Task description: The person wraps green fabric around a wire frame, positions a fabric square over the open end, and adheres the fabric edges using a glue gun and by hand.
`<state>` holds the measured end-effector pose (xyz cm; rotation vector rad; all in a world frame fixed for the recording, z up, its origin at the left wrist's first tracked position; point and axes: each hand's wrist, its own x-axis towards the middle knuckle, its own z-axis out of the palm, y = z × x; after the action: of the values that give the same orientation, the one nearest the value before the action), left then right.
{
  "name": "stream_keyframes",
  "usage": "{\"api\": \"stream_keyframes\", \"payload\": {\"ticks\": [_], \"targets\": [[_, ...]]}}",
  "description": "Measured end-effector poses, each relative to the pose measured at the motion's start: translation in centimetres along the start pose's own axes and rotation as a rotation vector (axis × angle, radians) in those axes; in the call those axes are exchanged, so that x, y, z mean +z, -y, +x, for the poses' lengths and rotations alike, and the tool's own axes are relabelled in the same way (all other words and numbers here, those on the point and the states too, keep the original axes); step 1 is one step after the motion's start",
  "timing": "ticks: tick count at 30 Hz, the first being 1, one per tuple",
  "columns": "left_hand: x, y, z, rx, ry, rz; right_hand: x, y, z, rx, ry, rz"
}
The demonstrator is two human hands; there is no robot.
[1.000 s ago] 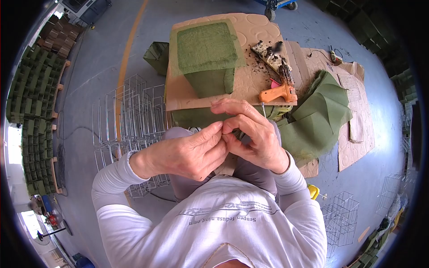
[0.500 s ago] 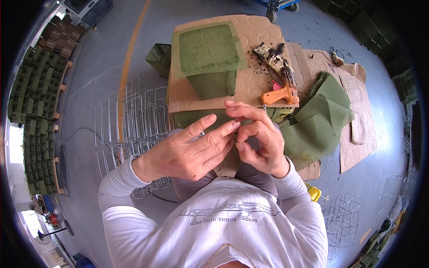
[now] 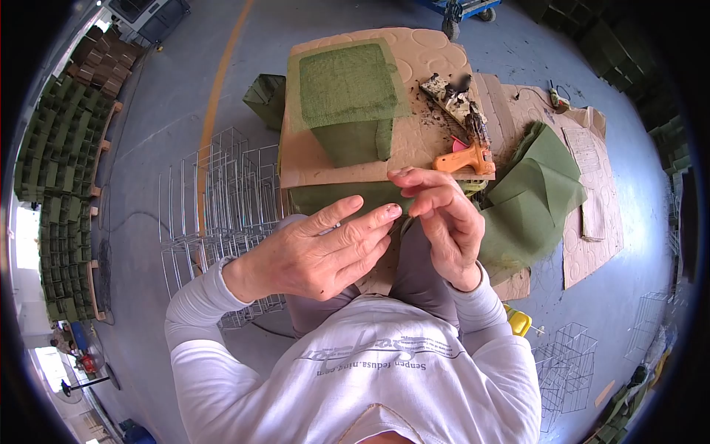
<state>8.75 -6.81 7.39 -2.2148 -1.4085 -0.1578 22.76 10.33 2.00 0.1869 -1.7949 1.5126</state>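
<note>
In the head view, my left hand (image 3: 318, 251) is held over my lap with its fingers stretched out. Dark specks mark one of its fingertips. Close to that fingertip is my right hand (image 3: 451, 229), its thumb and a bent finger drawn together in a pinch. Anything between them is too small to make out. Beyond both hands, a green fabric box (image 3: 351, 140) lies on a cardboard-topped work surface (image 3: 429, 55). At the right of that surface lies an orange-handled gun-shaped tool (image 3: 462, 159) with a blackened front.
A stained, whitish block (image 3: 444, 92) with dark crumbs lies behind the tool. Green fabric (image 3: 532, 196) drapes at the right. Wire frames (image 3: 222, 192) stand on the left floor, with stacked green boxes (image 3: 55, 148) farther left. More cardboard (image 3: 592, 251) covers the right floor.
My right hand has shifted a little right, and its fingertips have come away from the left fingertip. My left hand has barely moved.
</note>
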Motion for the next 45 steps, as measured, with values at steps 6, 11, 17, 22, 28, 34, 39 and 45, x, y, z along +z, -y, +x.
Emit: {"api": "stream_keyframes", "payload": {"ticks": [6, 11, 17, 22, 28, 34, 39, 45], "targets": [[0.0, -0.3, -0.1, -0.041, -0.021, -0.079, 0.2, -0.3, -0.3, 0.079, -0.081, 0.102], [0.3, -0.4, -0.1, -0.081, -0.073, -0.174, 0.3, -0.6, -0.5, 0.133, -0.107, 0.141], [0.0, -0.3, 0.0, -0.1, -0.043, -0.248, 0.3, -0.8, -0.7, 0.158, -0.091, 0.179], [0.4, -0.3, 0.1, -0.097, -0.083, -0.263, 0.5, -0.8, -0.6, 0.159, -0.095, 0.199], [0.4, -0.2, 0.1, -0.069, -0.082, -0.226, 1.2, -0.6, -0.5, 0.185, -0.158, 0.283], [0.4, 0.1, 0.1, 0.03, -0.024, -0.043, 0.6, 0.0, -0.4, 0.303, -0.097, 0.254], [0.7, 0.3, 0.1, 0.073, -0.024, 0.008, -0.3, 0.2, 0.2, 0.298, 0.024, 0.055], [0.2, 0.8, 0.3, 0.201, 0.016, 0.027, -1.3, 0.8, 1.0, 0.147, 0.208, -0.227]]}}
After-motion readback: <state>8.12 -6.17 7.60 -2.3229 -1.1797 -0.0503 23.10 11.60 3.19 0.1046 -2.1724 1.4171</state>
